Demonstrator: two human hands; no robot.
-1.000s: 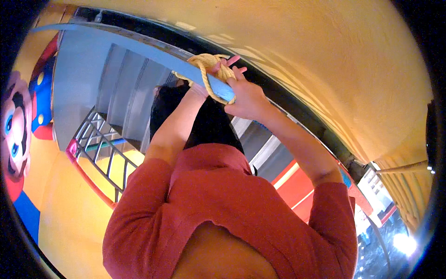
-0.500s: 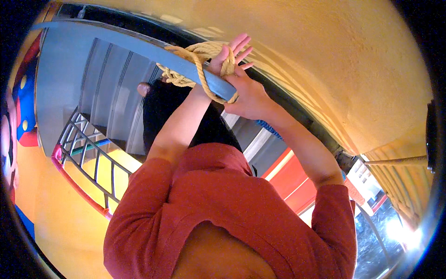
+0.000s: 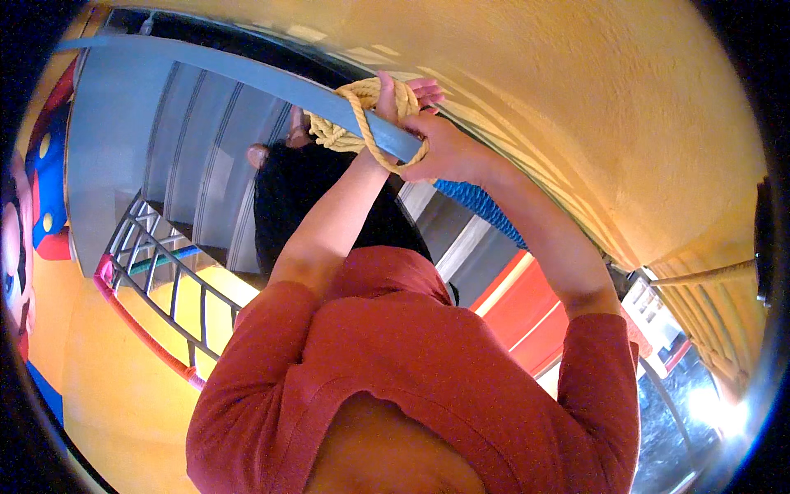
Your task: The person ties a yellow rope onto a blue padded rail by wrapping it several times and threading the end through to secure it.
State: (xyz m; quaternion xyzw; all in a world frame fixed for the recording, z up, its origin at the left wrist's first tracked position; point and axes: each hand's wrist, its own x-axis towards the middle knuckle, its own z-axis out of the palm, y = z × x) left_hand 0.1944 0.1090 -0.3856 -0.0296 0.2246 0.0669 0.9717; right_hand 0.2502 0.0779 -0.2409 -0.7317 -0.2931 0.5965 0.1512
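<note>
A blue-grey handrail (image 3: 247, 76) slants from the far left toward my hands. Tan rope (image 3: 360, 115) loops over it near the near end of its bare stretch, and a bundle of the same rope bunches beyond. My left hand (image 3: 393, 97) reaches under the rail to its far side. Its fingers stretch out, with the rope bundle lying around the palm and thumb. My right hand (image 3: 451, 150) is closed at the rail, fingers on the rope where it wraps round; the fingertips are partly hidden. Blue rope (image 3: 481, 211) is wound tightly just below my right forearm.
A yellow textured wall (image 3: 576, 99) runs close along the right. Grey stairs (image 3: 206, 140) lie below the rail, with my feet on them. A dark metal railing (image 3: 177, 300) with coloured wrapping stands at left. A bright red panel (image 3: 527, 309) shows at right.
Both hands and the rope bundle have shifted slightly right in view. My left hand's fingers are less spread. More of the blue rope winding shows beneath my right forearm.
</note>
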